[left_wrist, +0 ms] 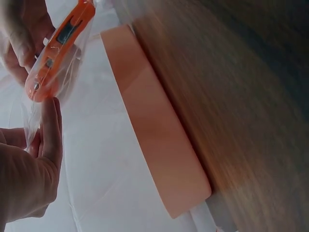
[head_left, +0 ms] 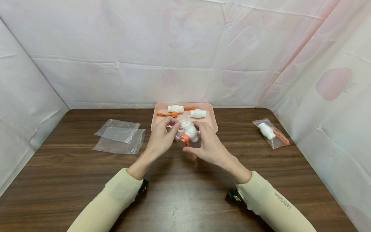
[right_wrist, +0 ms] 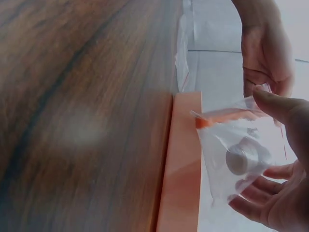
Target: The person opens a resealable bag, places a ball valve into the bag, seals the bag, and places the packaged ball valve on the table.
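Observation:
A white ball valve [head_left: 189, 130] with an orange lever handle [left_wrist: 60, 46] sits inside a clear zip bag [right_wrist: 217, 159], held up in front of the pink tray. My left hand [head_left: 163, 137] pinches the bag's edge between thumb and fingers, at the end beside the valve. From the other side my right hand [head_left: 210, 143] grips the bag, thumb and fingers spread around the valve. In the right wrist view the handle lies along the bag's upper side and one round white end of the valve shows through the plastic.
The pink tray [head_left: 215, 125] at the table's back holds white valves [head_left: 198, 113] and orange handles [head_left: 190, 109]. Flat clear bags [head_left: 118, 137] lie overlapping on the left. A bagged valve [head_left: 266, 130] lies at the far right of the wooden table [head_left: 185, 199]. Cloth curtains [head_left: 162, 64] surround it.

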`<state>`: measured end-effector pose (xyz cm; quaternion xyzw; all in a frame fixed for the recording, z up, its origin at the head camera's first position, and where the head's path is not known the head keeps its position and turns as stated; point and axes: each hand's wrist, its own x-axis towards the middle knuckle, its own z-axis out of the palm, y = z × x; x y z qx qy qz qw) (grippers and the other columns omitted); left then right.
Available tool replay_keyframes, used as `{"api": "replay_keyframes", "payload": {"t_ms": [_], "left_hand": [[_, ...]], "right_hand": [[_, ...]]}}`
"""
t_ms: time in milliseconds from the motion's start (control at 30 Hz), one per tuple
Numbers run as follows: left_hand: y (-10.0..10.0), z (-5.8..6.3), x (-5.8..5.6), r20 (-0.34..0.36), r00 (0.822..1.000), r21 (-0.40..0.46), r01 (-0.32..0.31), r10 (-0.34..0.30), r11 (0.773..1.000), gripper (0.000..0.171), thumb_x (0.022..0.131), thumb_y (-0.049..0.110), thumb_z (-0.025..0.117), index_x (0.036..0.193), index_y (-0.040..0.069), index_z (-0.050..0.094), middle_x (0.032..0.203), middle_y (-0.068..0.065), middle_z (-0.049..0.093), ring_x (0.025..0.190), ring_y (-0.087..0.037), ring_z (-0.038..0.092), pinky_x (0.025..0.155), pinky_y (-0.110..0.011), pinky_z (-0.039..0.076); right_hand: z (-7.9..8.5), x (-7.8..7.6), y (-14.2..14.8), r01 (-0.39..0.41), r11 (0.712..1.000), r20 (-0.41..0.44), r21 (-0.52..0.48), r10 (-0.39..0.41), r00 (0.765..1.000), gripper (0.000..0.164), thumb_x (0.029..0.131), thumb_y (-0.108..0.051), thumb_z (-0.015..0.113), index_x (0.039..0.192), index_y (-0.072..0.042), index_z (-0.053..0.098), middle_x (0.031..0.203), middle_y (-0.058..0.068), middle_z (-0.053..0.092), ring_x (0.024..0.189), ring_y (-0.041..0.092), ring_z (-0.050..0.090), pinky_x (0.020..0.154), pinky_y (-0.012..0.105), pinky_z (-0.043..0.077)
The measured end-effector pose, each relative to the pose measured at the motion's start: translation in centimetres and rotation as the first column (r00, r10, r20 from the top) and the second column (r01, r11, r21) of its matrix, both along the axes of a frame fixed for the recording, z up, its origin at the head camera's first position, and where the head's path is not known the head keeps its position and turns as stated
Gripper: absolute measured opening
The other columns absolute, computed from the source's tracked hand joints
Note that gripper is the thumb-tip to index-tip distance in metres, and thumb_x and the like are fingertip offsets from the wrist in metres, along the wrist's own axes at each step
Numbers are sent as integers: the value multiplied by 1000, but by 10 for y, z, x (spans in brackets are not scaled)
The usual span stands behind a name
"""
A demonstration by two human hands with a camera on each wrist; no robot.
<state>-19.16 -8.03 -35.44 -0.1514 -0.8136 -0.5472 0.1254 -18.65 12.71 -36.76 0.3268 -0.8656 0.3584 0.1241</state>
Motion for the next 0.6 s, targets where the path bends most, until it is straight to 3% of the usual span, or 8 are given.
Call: {"api": "replay_keyframes", "payload": {"t_ms": [267, 600], "left_hand": [[3, -2, 0, 74, 997, 51, 17, -21, 999, 10, 103, 11, 63, 102, 2, 67, 99, -11, 70, 80, -20, 70, 63, -27, 54], [5, -6, 2, 120, 991, 95, 52, -63, 994, 12, 104, 12, 63, 102, 1, 67, 99, -13, 69, 78, -17, 70, 60, -23, 51]], "right_hand": [[0, 1, -3, 50, 995, -47, 87, -46, 998, 93, 75, -33, 94, 146, 2, 44, 132, 14, 55, 122, 26, 51, 101, 40, 44], [-2, 2, -3, 71, 994, -71, 85, -65, 995, 76, 77, -18, 89, 138, 4, 49, 123, 14, 58, 109, 25, 55, 92, 39, 48]]}}
